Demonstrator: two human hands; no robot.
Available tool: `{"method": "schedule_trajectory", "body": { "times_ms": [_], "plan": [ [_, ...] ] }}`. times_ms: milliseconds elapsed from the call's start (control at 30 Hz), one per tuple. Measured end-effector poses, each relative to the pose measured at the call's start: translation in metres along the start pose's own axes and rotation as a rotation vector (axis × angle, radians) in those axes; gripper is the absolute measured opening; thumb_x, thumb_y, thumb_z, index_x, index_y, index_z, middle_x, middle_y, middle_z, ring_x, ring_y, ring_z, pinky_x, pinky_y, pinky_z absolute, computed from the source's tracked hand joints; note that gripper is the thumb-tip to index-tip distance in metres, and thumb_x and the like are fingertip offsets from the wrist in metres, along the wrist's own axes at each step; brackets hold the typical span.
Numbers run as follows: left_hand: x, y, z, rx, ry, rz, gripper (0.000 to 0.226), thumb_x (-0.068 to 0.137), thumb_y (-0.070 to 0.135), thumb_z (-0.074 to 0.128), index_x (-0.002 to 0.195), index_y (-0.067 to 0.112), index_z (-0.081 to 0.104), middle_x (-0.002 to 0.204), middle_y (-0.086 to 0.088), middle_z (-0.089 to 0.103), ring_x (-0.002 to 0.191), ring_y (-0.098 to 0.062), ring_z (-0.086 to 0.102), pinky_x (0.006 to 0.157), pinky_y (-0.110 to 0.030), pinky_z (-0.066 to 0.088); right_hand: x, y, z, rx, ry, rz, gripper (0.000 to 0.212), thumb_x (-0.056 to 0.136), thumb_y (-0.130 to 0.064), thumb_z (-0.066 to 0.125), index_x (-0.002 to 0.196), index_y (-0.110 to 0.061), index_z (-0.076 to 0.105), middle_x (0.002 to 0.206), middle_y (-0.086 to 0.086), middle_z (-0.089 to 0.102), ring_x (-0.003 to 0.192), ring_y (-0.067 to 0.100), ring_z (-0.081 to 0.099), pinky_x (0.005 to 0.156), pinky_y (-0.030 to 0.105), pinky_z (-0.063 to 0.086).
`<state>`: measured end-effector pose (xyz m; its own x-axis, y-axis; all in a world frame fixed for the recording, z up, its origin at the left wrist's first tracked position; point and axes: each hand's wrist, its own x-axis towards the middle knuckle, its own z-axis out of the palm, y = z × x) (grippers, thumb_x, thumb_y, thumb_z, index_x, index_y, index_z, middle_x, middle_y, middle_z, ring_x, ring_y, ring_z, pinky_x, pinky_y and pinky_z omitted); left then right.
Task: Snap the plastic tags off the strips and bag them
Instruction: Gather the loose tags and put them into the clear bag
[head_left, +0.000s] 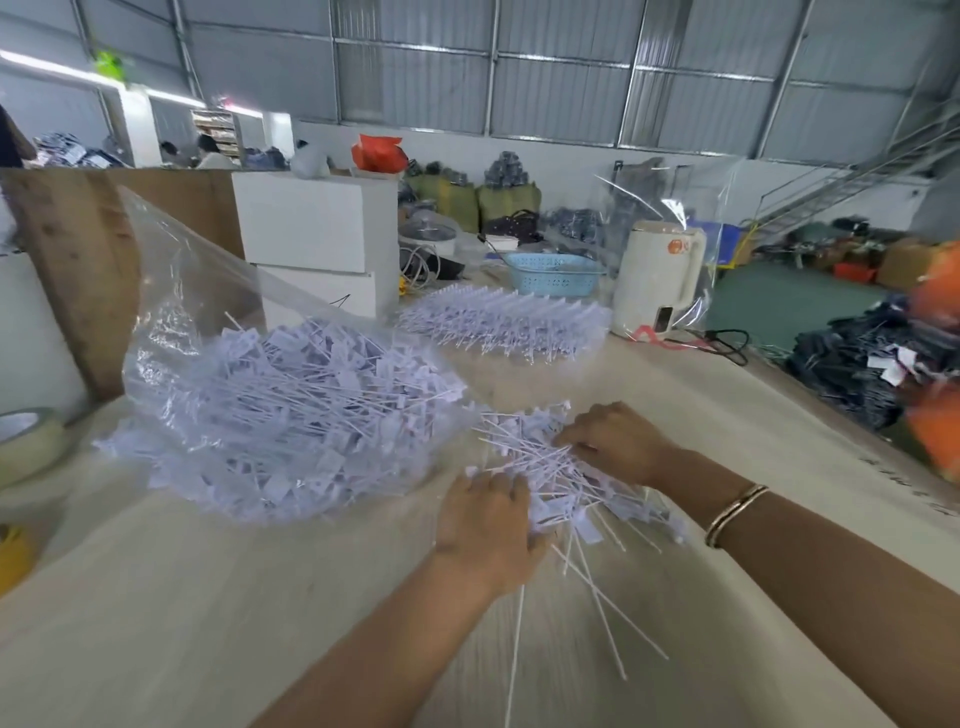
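Observation:
A loose pile of white plastic tags (561, 478) lies on the table between my hands. My left hand (485, 525) lies on the pile's near left side, fingers curled round some tags. My right hand (613, 441) sits on the far right side, its fingers bent into the tags. A clear plastic bag (218, 322) stands open to the left, heaped with loose white tags (291, 415). Farther back lies a row of uncut tag strips (504, 325). Several bare thin stems (597, 608) lie scattered toward me.
White boxes (311, 223) stand behind the bag, with a blue basket (553, 273) and a cream kettle (657, 275) at the back right. A tape roll (26, 447) sits at the left edge. Dark clothes (862, 364) pile up beyond the table's right edge.

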<state>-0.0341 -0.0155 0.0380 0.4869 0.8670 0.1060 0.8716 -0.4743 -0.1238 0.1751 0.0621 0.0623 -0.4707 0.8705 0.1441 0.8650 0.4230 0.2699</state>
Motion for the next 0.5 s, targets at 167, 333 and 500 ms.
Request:
{"method": "schedule_trajectory", "body": {
  "times_ms": [167,333,500],
  "plan": [
    [0.005,0.000,-0.002,-0.007,0.324,0.136,0.065,0.089,0.058,0.036,0.140,0.018,0.035,0.153,-0.014,0.019,0.139,-0.029,0.016,0.110,-0.042,0.019,-0.017,0.009,-0.014,0.392,-0.179,0.162,0.062,0.089,-0.018,0.055,0.142,-0.039,0.031,0.149,-0.009,0.028,0.140,0.008,0.014,0.115,0.044,-0.008],
    [0.035,0.000,-0.014,0.187,0.006,0.045,0.102,0.079,0.081,0.022,0.150,0.010,0.004,0.157,-0.017,0.007,0.145,-0.031,-0.003,0.115,-0.048,-0.010,-0.034,0.018,-0.022,0.405,-0.524,0.215,0.085,0.088,-0.042,0.057,0.146,-0.042,-0.005,0.158,-0.005,-0.002,0.144,0.011,-0.010,0.108,0.049,-0.022],
    [0.034,0.004,-0.011,0.191,-0.125,-0.182,0.091,0.081,0.076,0.033,0.136,0.004,0.032,0.131,-0.015,0.049,0.117,-0.031,0.048,0.097,-0.045,0.037,-0.034,0.004,0.003,0.051,-0.381,0.152,0.062,0.095,-0.030,0.041,0.148,-0.032,0.010,0.152,0.005,0.024,0.139,0.020,0.022,0.110,0.042,0.010]
  ]
}}
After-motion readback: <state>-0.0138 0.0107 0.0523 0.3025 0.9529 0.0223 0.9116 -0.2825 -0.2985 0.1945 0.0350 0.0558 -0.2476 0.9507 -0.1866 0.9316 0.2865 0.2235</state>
